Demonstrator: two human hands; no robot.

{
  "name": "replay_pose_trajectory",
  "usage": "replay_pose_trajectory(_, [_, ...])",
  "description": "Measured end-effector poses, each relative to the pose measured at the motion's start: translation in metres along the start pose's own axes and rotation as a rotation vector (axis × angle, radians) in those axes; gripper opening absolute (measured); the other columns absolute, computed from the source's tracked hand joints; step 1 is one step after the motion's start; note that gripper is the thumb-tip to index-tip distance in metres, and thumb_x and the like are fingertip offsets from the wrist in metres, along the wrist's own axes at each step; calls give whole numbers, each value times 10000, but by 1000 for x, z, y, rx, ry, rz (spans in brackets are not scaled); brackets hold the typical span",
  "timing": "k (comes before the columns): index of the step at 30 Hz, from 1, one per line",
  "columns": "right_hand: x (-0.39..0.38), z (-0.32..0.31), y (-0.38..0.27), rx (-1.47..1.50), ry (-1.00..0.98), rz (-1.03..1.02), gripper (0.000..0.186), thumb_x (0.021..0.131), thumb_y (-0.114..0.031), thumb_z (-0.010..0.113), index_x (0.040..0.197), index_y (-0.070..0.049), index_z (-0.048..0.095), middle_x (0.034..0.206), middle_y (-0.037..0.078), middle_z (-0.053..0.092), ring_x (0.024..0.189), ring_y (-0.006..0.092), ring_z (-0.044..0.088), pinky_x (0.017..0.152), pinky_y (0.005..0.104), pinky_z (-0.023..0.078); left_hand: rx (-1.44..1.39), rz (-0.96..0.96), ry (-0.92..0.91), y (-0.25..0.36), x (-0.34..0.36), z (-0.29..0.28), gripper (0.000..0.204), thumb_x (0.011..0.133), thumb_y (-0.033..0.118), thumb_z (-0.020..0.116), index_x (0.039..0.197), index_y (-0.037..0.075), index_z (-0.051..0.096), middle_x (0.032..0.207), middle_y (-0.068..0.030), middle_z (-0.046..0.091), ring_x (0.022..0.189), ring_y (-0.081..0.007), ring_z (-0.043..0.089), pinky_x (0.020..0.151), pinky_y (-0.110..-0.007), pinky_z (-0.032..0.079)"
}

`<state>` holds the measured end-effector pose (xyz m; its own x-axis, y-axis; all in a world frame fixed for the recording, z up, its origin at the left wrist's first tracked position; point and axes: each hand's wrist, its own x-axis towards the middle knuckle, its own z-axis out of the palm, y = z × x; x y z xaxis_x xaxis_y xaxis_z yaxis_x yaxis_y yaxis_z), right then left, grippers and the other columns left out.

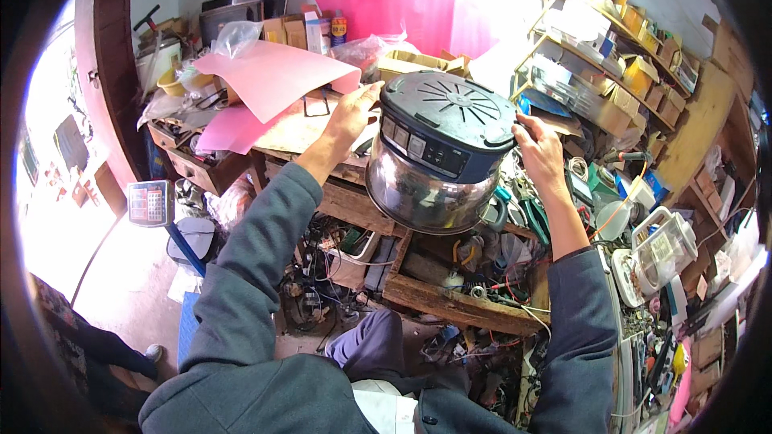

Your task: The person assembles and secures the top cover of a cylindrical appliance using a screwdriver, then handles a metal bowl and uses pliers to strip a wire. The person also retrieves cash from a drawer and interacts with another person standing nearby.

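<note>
A round appliance (430, 197) with a shiny steel body is held up in front of me, its black slotted base (450, 96) facing up and a dark control panel on the side toward me. My left hand (350, 116) grips the upper left edge of the base, fingers curled at the rim. My right hand (539, 153) holds the opposite edge, fingers bent over it. A dark handle (497, 213) shows low on the appliance's right. Behind it lie a cluttered wooden workbench and an open cardboard box (398, 63).
Pink sheets (273, 76) cover the back left of the bench (366, 201). An open wooden drawer (450, 305) holds tools and wires below. Crammed shelves (611, 64) stand right. A scale display (149, 202) on a blue post is at left, near another person's dark-clothed leg (96, 341).
</note>
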<state>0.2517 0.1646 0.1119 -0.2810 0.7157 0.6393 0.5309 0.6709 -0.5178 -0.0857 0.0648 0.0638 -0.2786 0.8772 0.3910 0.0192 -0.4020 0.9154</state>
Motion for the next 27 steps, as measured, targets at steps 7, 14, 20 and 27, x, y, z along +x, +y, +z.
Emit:
replay_pose_trajectory(7, [-2, 7, 9, 164, 66, -19, 379, 919, -244, 707, 1237, -36, 708, 1106, 163, 737, 991, 230, 702, 912, 332, 518, 91, 47, 12, 7, -6, 8, 560, 1085, 423, 479, 1483, 30, 487, 1350, -63, 612, 1222, -179, 562, 1058, -360, 442])
replay_pose_trajectory(14, [-7, 8, 5, 146, 88, -38, 363, 918, -235, 714, 1223, -39, 714, 1083, 152, 739, 964, 221, 699, 892, 333, 522, -17, 101, 18, 0, -9, 8, 612, 1048, 399, 580, 1483, -16, 468, 1304, -81, 623, 1174, -162, 577, 1042, -329, 448])
replay_pose_trajectory(20, [-10, 4, -3, 30, 64, -51, 414, 935, -318, 662, 1240, -39, 699, 1188, 213, 706, 1113, 327, 674, 981, 386, 496, -56, 102, 92, -3, -8, 11, 646, 1037, 387, 605, 1487, -51, 451, 1416, -142, 574, 1322, -188, 510, 1115, -308, 381])
replay_pose_trajectory(27, [15, 6, 38, 264, 47, 84, 420, 967, -278, 624, 1304, -30, 662, 1240, 222, 688, 1164, 320, 654, 1014, 369, 470, -18, 98, 12, 8, -11, 27, 804, 1013, 517, 590, 1552, -29, 352, 1541, -201, 445, 1430, -271, 411, 1171, -353, 312])
